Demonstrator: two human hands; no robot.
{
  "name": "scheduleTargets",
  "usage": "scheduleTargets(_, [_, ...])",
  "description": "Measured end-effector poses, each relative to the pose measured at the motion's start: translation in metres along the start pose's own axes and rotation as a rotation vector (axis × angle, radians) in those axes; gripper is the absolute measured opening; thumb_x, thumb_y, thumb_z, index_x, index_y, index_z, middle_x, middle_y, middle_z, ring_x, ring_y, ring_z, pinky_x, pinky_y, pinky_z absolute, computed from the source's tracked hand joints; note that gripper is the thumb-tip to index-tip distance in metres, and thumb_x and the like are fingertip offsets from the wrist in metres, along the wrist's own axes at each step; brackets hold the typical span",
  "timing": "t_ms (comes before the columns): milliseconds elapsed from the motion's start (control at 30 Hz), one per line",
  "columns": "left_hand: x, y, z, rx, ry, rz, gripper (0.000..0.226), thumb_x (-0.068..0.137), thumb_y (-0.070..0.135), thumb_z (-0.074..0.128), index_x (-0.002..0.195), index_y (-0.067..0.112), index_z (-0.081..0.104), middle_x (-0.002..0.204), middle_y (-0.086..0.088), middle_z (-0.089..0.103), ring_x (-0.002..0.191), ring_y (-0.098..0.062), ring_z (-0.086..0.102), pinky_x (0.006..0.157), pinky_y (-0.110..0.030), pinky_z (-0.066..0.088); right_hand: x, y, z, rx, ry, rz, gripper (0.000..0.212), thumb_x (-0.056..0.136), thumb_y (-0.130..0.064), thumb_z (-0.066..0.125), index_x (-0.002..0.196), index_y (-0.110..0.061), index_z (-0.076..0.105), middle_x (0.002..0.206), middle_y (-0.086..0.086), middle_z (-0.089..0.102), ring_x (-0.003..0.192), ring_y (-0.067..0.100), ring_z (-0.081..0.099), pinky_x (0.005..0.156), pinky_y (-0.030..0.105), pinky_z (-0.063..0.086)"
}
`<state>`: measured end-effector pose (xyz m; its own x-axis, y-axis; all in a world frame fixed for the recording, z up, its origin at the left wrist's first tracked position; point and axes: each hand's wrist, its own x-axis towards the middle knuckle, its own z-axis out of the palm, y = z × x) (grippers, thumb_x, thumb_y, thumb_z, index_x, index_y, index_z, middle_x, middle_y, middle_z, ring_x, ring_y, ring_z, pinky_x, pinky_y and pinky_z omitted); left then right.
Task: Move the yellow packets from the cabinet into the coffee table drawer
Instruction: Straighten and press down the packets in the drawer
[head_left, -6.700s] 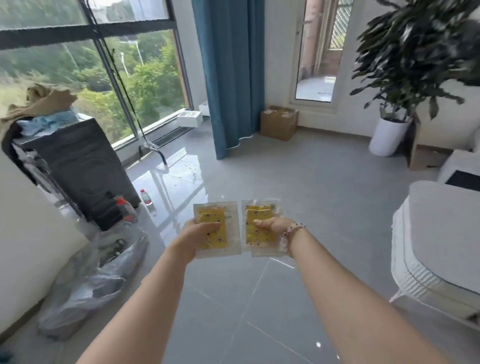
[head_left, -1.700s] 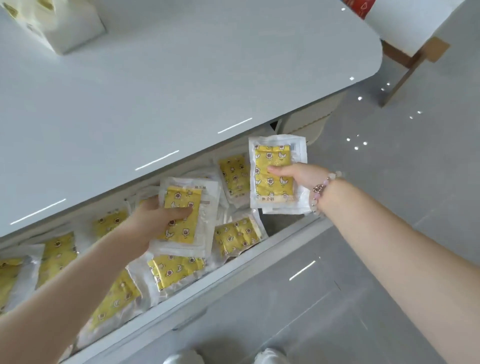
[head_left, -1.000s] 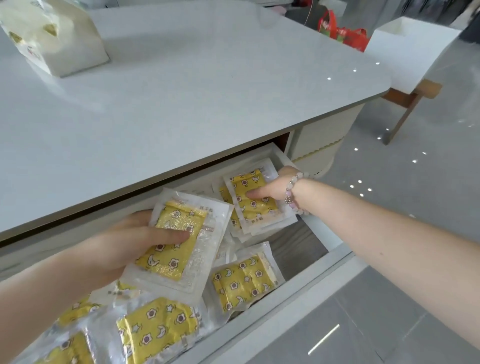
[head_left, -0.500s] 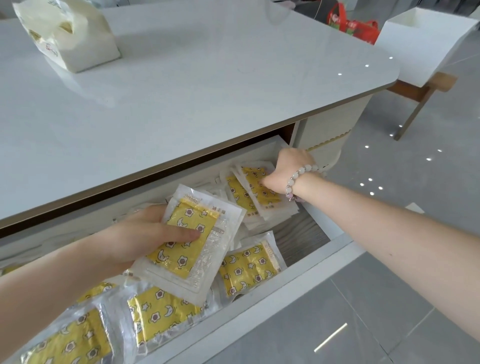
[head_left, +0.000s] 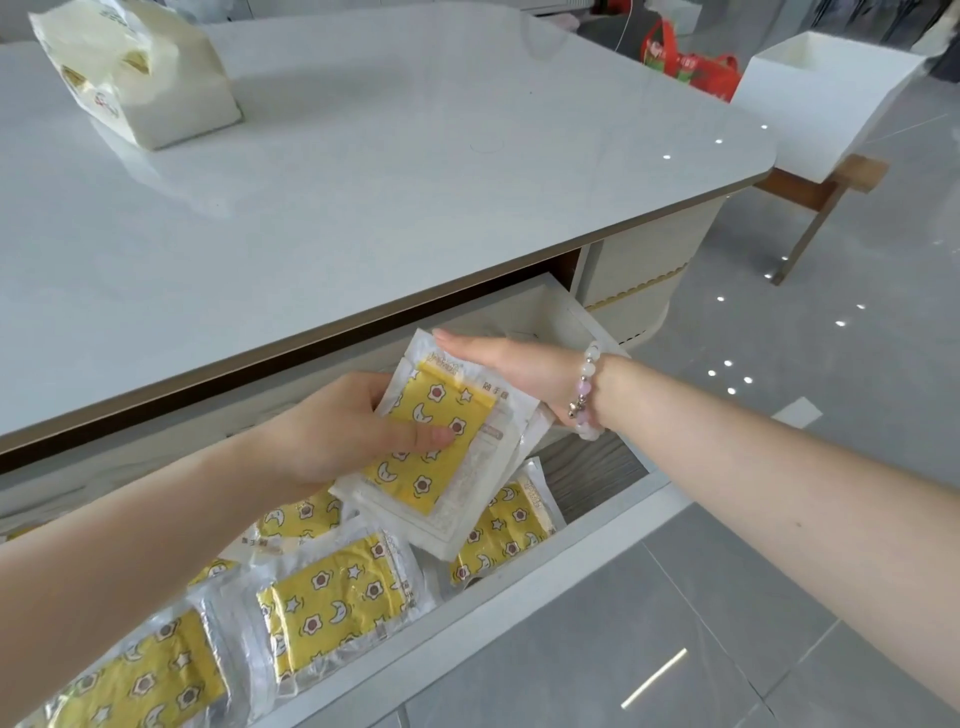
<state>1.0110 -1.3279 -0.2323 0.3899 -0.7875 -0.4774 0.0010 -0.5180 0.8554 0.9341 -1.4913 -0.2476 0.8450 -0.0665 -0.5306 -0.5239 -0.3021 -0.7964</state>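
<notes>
Head view, placing step: the left hand (head_left: 332, 436) grips a yellow packet (head_left: 436, 441) above the drawer (head_left: 597, 467), while the right hand (head_left: 514, 364), fingers straight, touches its far edge. Next, the packet likely needs lowering and releasing.

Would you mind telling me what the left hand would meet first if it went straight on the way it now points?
Most likely the right hand, whose open palm lies just beyond the yellow packet that the left hand grips; depth is uncertain.
</notes>
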Motion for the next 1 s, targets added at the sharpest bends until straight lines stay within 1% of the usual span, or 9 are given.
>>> scheduleTargets(167, [0.001, 0.002, 0.005, 0.068, 0.279, 0.119, 0.029, 0.067, 0.032, 0.077, 0.092, 0.022, 0.065, 0.078, 0.012, 0.073, 0.066, -0.006, 0.07, 0.057, -0.014, 0.054, -0.009, 0.003, -0.012, 0.17, -0.01, 0.032, 0.079, 0.055, -0.087, 0.055, 0.109, -0.031, 0.068, 0.128, 0.001, 0.062, 0.124, 0.024, 0.053, 0.111, 0.048, 0.034])
scheduleTargets(267, [0.0, -0.004, 0.002, 0.187, 0.421, 0.192, 0.021, 0.07, 0.034, 0.077, 0.087, 0.027, 0.066, 0.076, 0.021, 0.071, 0.064, 0.002, 0.066, 0.053, -0.007, 0.048, -0.018, 0.003, -0.024, 0.04, 0.122, 0.088, 0.097, 0.046, -0.076, 0.072, 0.118, -0.011, 0.062, 0.12, 0.013, 0.065, 0.115, 0.032, 0.06, 0.102, 0.049, 0.044])
scheduleTargets(367, [-0.004, -0.009, -0.006, 0.149, 0.478, 0.187, 0.012, 0.075, 0.031, 0.075, 0.084, 0.027, 0.068, 0.073, 0.02, 0.07, 0.061, 0.001, 0.066, 0.051, -0.009, 0.047, -0.038, 0.003, -0.045, 0.068, 0.181, 0.059, 0.054, 0.057, -0.048, 0.071, 0.094, -0.008, 0.068, 0.098, 0.008, 0.073, 0.09, 0.023, 0.07, 0.089, 0.036, 0.054])
scheduleTargets(467, [-0.007, -0.012, -0.005, 0.245, 0.324, 0.066, 0.006, 0.079, 0.037, 0.071, 0.083, 0.032, 0.071, 0.074, 0.01, 0.073, 0.065, -0.017, 0.065, 0.062, -0.023, 0.049, -0.059, 0.007, -0.079, 0.172, 0.355, 0.096, 0.042, 0.055, -0.038, 0.074, 0.084, -0.008, 0.068, 0.083, 0.004, 0.075, 0.072, 0.017, 0.07, 0.081, 0.036, 0.056])
scheduleTargets(567, [-0.005, -0.013, 0.012, 0.515, 0.041, 0.031, 0.017, 0.087, 0.039, 0.062, 0.088, 0.025, 0.07, 0.078, 0.003, 0.069, 0.057, -0.004, 0.053, 0.061, -0.018, 0.043, -0.066, 0.013, -0.101, 0.223, 0.456, 0.144, 0.074, 0.042, -0.053, 0.088, 0.096, -0.005, 0.072, 0.094, 0.007, 0.075, 0.107, 0.025, 0.054, 0.107, 0.063, 0.028])
scheduleTargets(633, [0.002, -0.012, 0.025, 0.664, -0.058, 0.067, 0.021, 0.093, 0.036, 0.055, 0.089, 0.019, 0.068, 0.082, 0.001, 0.067, 0.058, -0.002, 0.053, 0.063, -0.02, 0.047, -0.066, 0.01, -0.096, 0.274, 0.48, 0.126, 0.055, 0.066, -0.043, 0.08, 0.102, -0.003, 0.069, 0.091, 0.006, 0.075, 0.101, 0.028, 0.063, 0.106, 0.057, 0.034])
scheduleTargets(767, [0.017, -0.014, 0.04, 0.717, -0.101, 0.076, 0.011, 0.093, 0.033, 0.057, 0.1, 0.024, 0.054, 0.091, 0.007, 0.064, 0.085, -0.012, 0.061, 0.071, -0.024, 0.048, -0.06, 0.006, -0.082, 0.247, 0.495, 0.109, 0.027, 0.084, -0.027, 0.068, 0.099, -0.005, 0.067, 0.096, 0.011, 0.074, 0.095, 0.03, 0.068, 0.102, 0.051, 0.043])
scheduleTargets(867, [0.021, -0.023, 0.051, 0.751, -0.059, 0.063, 0.015, 0.092, 0.032, 0.059, 0.092, 0.025, 0.045, 0.096, 0.005, 0.06, 0.085, -0.014, 0.056, 0.064, -0.021, 0.044, -0.055, 0.006, -0.078, 0.261, 0.478, 0.081, 0.025, 0.087, -0.022, 0.065, 0.103, -0.004, 0.065, 0.085, 0.004, 0.075, 0.077, 0.017, 0.071, 0.084, 0.033, 0.056])
scheduleTargets(1000, [0.022, -0.03, 0.058, 0.81, 0.018, 0.052, 0.019, 0.093, 0.029, 0.058, 0.085, 0.021, 0.043, 0.096, -0.003, 0.062, 0.08, -0.019, 0.058, 0.067, -0.03, 0.047, -0.053, 0.002, -0.073, 0.258, 0.463, 0.065, 0.026, 0.088, -0.022, 0.064, 0.106, -0.004, 0.064, 0.08, 0.002, 0.075, 0.074, 0.016, 0.072, 0.084, 0.034, 0.056])
